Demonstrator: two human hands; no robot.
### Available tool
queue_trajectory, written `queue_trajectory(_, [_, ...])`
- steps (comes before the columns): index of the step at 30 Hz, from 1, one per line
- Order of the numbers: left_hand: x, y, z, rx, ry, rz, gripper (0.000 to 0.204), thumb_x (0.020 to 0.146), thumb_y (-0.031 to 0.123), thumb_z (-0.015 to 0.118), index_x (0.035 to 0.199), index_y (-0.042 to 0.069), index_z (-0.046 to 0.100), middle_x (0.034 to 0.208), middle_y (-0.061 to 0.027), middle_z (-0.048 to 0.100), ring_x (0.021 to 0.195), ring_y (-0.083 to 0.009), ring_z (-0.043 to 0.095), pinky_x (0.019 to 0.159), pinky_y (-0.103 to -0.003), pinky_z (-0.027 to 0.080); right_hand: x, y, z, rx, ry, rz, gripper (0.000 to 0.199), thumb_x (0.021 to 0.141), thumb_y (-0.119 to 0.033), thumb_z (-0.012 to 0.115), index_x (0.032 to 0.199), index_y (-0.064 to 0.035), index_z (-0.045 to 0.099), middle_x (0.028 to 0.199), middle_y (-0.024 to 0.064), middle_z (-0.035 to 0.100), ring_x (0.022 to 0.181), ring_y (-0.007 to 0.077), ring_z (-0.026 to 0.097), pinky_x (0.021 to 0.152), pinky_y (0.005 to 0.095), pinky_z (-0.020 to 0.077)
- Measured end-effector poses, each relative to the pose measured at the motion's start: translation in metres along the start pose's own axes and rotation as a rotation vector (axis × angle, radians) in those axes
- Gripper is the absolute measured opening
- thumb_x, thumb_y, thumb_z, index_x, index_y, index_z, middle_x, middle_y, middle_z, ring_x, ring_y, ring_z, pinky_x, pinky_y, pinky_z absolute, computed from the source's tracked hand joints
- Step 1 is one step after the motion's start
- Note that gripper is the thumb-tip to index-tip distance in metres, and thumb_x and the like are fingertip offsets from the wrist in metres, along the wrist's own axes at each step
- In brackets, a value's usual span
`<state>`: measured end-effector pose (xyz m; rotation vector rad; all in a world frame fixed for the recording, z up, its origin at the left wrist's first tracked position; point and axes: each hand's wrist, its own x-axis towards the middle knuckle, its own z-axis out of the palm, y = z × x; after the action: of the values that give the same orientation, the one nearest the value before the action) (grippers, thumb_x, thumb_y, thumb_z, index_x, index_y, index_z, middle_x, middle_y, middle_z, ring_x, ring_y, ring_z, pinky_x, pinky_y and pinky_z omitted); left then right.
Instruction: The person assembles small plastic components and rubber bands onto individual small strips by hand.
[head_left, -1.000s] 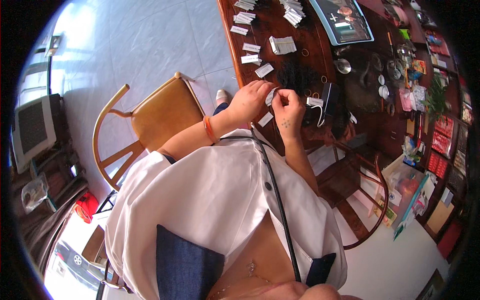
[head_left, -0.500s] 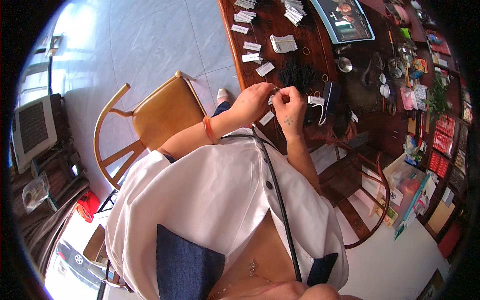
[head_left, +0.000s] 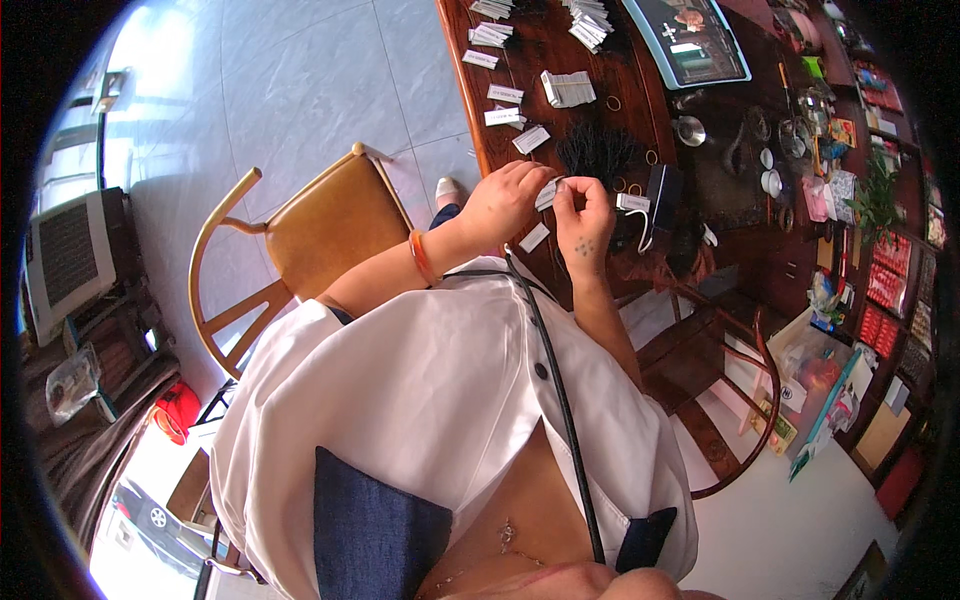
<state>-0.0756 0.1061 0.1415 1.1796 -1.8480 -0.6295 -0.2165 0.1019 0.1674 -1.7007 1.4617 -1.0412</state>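
My left hand (head_left: 508, 203), with an orange bangle at its wrist, is closed in a pinch near the table's left edge. Close beside it, my right hand (head_left: 583, 218) is pinching too. Between the fingertips of both hands a small white tag (head_left: 546, 194) shows, partly covered by the fingers. Just beyond the hands lies a bundle of black strings (head_left: 595, 150). Another white tag (head_left: 534, 237) is below my left hand, and one more (head_left: 632, 202) sits right of my right hand. A stack of white tags (head_left: 568, 88) stands farther back.
Loose tags (head_left: 489, 35) lie along the dark wooden table's (head_left: 650, 105) left edge. A tablet (head_left: 690, 45) stands at the back, and a black box (head_left: 662, 190) is to the right. A tan chair (head_left: 335, 225) is at left, a dark wooden chair (head_left: 700, 360) at right.
The fingertips have shifted slightly, and more of the white tag between them shows. My right hand has turned a little; other things are where they were.
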Motion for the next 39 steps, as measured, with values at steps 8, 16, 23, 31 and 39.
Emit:
queue_trajectory(8, [0.003,0.007,-0.003,-0.04,0.032,0.008,0.03,0.069,0.005,0.061,0.097,0.001,0.052,0.09,-0.0134,0.058,0.083,-0.0312,0.056,0.073,-0.036,0.048,0.001,0.003,0.001,-0.048,-0.019,0.039,0.013,0.077,-0.009,0.063,0.081,0.0001,0.055,0.07,0.0107,0.06,0.064,0.02,0.06,0.059,0.0316,0.0473])
queue_trajectory(16, [-0.006,0.011,0.008,-0.616,-0.064,-0.493,0.019,0.086,0.005,0.053,0.103,-0.003,0.049,0.085,-0.0137,0.06,0.074,-0.0204,0.061,0.064,-0.029,0.049,-0.003,0.001,0.0,-0.063,-0.036,-0.011,0.013,0.079,-0.01,0.063,0.08,-0.0004,0.055,0.073,0.0119,0.061,0.065,0.0229,0.06,0.06,0.0335,0.0471])
queue_trajectory(23, [-0.008,0.007,0.013,-0.706,-0.06,-0.489,0.015,0.089,0.007,0.051,0.101,-0.002,0.05,0.087,-0.0101,0.058,0.078,-0.0158,0.055,0.067,-0.028,0.046,-0.001,-0.003,-0.002,-0.162,-0.054,-0.093,0.013,0.079,-0.01,0.061,0.079,-0.0014,0.051,0.072,0.0117,0.057,0.065,0.0258,0.058,0.059,0.0352,0.0461])
queue_trajectory(31, [-0.007,0.01,0.006,-0.378,-0.058,-0.327,0.02,0.079,0.004,0.058,0.097,-0.001,0.051,0.084,-0.0193,0.058,0.08,-0.0371,0.057,0.068,-0.038,0.048,0.001,-0.007,-0.002,-0.215,-0.059,-0.109,0.013,0.077,-0.009,0.061,0.078,-0.0017,0.05,0.07,0.0123,0.056,0.062,0.0271,0.057,0.057,0.0357,0.0455])
queue_trajectory(39, [-0.004,0.007,0.005,-0.14,0.024,-0.114,0.03,0.068,0.002,0.061,0.097,0.001,0.052,0.085,-0.0155,0.058,0.082,-0.034,0.058,0.071,-0.039,0.048,0.0,-0.008,-0.001,-0.188,-0.052,-0.074,0.012,0.078,-0.009,0.06,0.079,-0.0014,0.052,0.07,0.0118,0.057,0.062,0.0258,0.058,0.058,0.035,0.0459])
